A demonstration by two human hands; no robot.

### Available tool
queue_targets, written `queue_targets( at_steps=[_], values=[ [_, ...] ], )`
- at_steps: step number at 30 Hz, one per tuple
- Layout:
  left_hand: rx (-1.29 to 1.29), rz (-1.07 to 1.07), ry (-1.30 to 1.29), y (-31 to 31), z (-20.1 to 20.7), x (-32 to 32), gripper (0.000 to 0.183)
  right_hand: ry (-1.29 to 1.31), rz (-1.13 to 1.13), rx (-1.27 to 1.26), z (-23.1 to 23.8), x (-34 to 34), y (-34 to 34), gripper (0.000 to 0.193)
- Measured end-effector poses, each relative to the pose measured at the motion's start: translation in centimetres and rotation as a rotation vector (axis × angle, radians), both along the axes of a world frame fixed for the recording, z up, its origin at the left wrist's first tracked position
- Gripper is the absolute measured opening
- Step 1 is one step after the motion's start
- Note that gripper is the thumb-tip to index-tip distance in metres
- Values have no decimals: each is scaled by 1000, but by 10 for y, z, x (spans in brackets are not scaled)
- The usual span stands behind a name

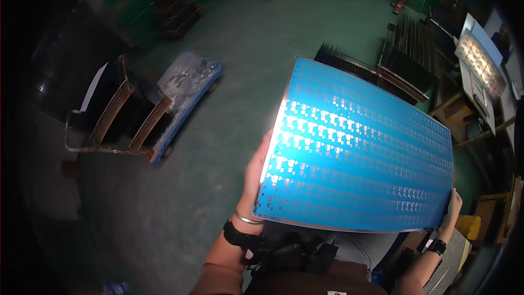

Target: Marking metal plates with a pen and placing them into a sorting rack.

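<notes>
A large blue panel (360,158), patterned with rows of small shiny metallic shapes, is held up in front of my body and tilted. My left hand (255,170) grips its left edge, with the fingers partly hidden behind the sheet. At the lower right corner my right hand (453,207) holds the other edge, its fingers also mostly out of sight. A bright glare runs along the panel's left side. Both wrists wear black bands, and a metal bangle sits on the left one.
To the left stands a blue-edged trolley (188,87) with slotted racks (112,112) on it. Beyond the panel are dark slotted racks (409,49). On the right, a wooden-framed stand (464,106) bears another patterned panel (480,63). A yellow object (468,226) lies near my right hand.
</notes>
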State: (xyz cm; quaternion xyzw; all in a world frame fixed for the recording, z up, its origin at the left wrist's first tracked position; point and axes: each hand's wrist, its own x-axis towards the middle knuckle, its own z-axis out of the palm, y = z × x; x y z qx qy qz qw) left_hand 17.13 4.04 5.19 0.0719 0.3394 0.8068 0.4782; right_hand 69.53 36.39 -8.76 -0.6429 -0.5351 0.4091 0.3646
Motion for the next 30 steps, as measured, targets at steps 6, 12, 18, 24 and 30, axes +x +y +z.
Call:
queue_targets(
  at_steps=[6,12,18,24,30],
  values=[
    [-14,-225,275,-31,11,-38,37,222,23,30,48,-32,-26,28],
    [-327,-22,560,-24,-4,-65,20,439,127,184,79,-70,-39,22],
    [-234,302,429,-38,-44,-81,20,444,86,290,129,-101,-80,16],
    [-252,382,574,-71,-103,-133,29,444,195,223,165,-127,-118,12],
    [-483,365,733,-88,-107,-137,33,494,241,115,162,-136,-131,14]
  ],
)
